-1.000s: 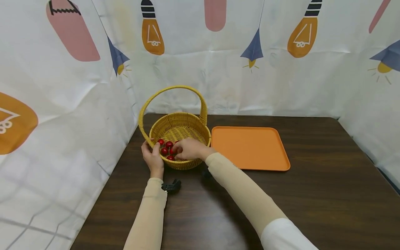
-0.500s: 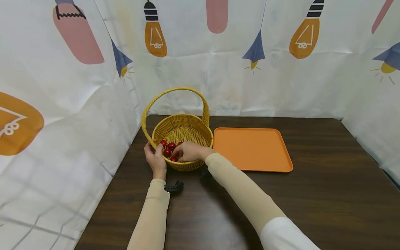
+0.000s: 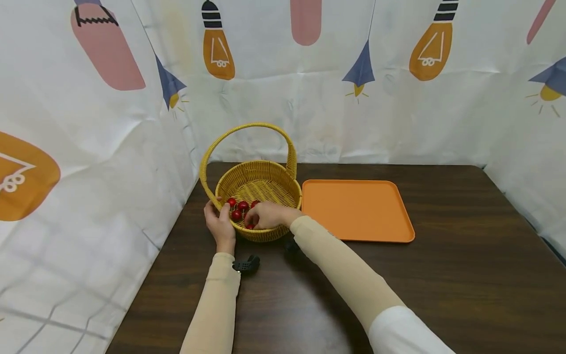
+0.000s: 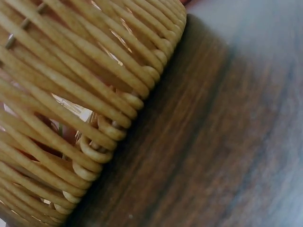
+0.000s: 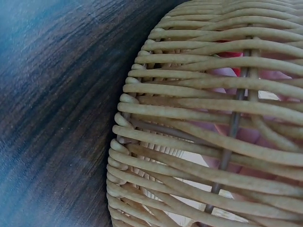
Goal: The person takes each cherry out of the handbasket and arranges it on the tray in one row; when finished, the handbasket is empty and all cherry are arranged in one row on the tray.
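Right hand [image 3: 270, 215]: reaching into the basket over the near rim, fingers bent down at a red fruit [image 3: 249, 227] that is partly hidden beneath them. I cannot tell whether the fruit is pinched or only touched. On my right wrist view, a patch of red and parts of the fingers show through gaps in the weave.

Left hand [image 3: 219, 228]: grips the yellow basket [image 3: 247, 172] at its left side, by the foot of the handle [image 3: 253, 125], thumb at the rim.

Four more fruits [image 3: 236, 215] that I can make out lie inside the basket, grouped toward the left hand. Basket upright on the dark wooden table [image 3: 451, 255].

Just right of it, an orange tray [image 3: 358, 209] lies flat. Black device [image 3: 246, 265] at the left wrist. Beige sleeves [image 3: 340, 265] on both arms. Behind: a white cloth [image 3: 283, 105] printed with bulbs and lamps.
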`<state>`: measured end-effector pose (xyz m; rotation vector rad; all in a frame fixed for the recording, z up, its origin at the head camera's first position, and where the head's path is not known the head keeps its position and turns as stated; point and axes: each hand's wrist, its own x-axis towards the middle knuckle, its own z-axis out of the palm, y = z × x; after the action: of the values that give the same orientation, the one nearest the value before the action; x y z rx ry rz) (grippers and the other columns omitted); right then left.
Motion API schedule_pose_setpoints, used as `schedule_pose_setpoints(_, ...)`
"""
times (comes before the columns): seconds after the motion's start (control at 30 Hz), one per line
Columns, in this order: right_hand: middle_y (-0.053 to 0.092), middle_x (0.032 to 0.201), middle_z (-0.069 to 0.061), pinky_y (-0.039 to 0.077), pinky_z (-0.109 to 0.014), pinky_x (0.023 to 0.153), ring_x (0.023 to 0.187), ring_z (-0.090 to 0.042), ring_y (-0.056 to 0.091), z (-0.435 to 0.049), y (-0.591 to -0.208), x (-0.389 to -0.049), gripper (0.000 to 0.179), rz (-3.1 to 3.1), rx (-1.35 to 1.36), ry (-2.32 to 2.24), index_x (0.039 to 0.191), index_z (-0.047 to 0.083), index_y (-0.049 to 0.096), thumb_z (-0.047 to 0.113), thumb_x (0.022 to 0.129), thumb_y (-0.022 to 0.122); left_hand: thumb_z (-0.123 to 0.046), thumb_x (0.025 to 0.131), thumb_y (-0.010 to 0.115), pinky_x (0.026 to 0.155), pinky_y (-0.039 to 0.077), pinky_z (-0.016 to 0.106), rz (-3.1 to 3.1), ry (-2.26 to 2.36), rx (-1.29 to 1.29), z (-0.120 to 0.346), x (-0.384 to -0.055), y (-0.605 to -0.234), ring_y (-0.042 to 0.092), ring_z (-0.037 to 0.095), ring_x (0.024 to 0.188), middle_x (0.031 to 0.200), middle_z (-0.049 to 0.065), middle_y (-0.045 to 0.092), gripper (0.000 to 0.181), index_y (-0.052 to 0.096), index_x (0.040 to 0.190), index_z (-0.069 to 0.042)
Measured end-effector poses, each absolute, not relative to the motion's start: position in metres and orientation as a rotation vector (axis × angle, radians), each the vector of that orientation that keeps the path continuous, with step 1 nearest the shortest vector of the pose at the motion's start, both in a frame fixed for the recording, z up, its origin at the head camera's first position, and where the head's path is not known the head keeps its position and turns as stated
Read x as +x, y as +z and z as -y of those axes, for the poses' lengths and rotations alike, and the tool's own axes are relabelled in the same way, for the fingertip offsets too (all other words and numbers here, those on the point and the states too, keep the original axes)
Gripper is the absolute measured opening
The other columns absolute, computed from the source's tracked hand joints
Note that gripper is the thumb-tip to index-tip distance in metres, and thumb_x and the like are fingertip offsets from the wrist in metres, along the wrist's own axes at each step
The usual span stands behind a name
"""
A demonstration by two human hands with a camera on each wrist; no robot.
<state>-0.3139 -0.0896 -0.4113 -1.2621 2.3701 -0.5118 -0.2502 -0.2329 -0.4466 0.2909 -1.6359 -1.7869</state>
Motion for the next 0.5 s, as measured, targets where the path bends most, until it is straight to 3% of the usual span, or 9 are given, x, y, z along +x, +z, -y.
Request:
schedule_pose_setpoints(0.2, 0.068, 0.102, 0.003, 0.048, -0.023, 0.082, 0.09, -0.008, 0.061, 0.087, -0.411, -0.315, 0.024, -2.38, -1.282, -0.551, 0.115, 0.015, 0.07, 0.015, 0.09, 0.069, -0.001, 0.093, 0.057, 0.09, 0.036, 0.028, 1.639, -1.777, 0.282, 0.239, -0.259, -0.458, 0.047, 0.029, 0.113, 0.128, 0.029, 0.045, 0.033, 0.051, 0.121, 0.015)
schedule_pose_setpoints(0.37, 0.068, 0.102, 0.004, 0.048, -0.022, 0.081, 0.089, -0.006, 0.06, 0.078, -0.411, -0.312, 0.025, -2.368, -1.317, -0.667, 0.115, 0.014, 0.07, 0.021, 0.091, 0.068, -0.005, 0.093, 0.059, 0.088, 0.038, 0.027, 1.629, -1.753, 0.3, 0.245, -0.269, -0.475, 0.049, 0.019, 0.106, 0.124, 0.018, 0.049, 0.031, 0.054, 0.119, 0.011)
schedule_pose_setpoints(0.5, 0.068, 0.107, 0.004, 0.049, -0.023, 0.081, 0.093, -0.007, 0.06, 0.069, -0.405, -0.307, 0.028, -2.366, -1.317, -0.786, 0.117, 0.014, 0.07, 0.028, 0.092, 0.067, -0.007, 0.093, 0.06, 0.088, 0.04, 0.027, 1.631, -1.723, 0.304, 0.246, -0.271, -0.478, 0.05, 0.017, 0.104, 0.12, 0.011, 0.05, 0.029, 0.056, 0.117, 0.008)
